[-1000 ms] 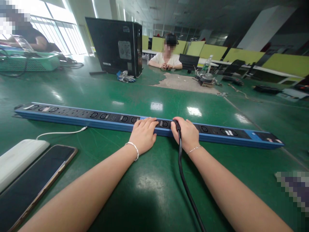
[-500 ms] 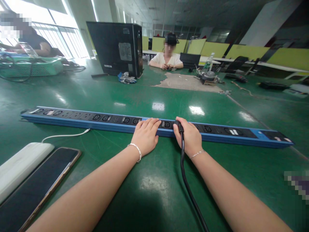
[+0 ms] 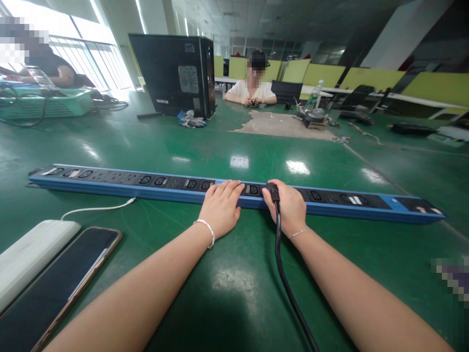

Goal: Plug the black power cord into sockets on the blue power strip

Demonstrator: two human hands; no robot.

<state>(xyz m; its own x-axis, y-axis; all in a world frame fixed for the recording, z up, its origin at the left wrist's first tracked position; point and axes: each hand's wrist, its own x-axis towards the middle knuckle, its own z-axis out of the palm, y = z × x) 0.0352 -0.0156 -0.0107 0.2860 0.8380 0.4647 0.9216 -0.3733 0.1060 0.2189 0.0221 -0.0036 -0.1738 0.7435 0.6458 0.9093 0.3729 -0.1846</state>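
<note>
Across the green surface lies a long blue power strip with a row of black sockets along its top. My left hand is laid over its middle, fingers across the top and thumb at the near side, gripping it. To the right, my right hand pinches a black power plug against the strip's sockets. A thick black cable runs from the plug down towards me. The plug's contact end is hidden, so I cannot tell how deep it sits.
At the left lie a phone and a white power bank with a short white cable. Further back stand a black computer case, gloves and a green basket. A person sits opposite; another person is far left.
The view has shifted very slightly. Both hands keep their places on the strip and the plug; the strip's left end appears slightly lower.
</note>
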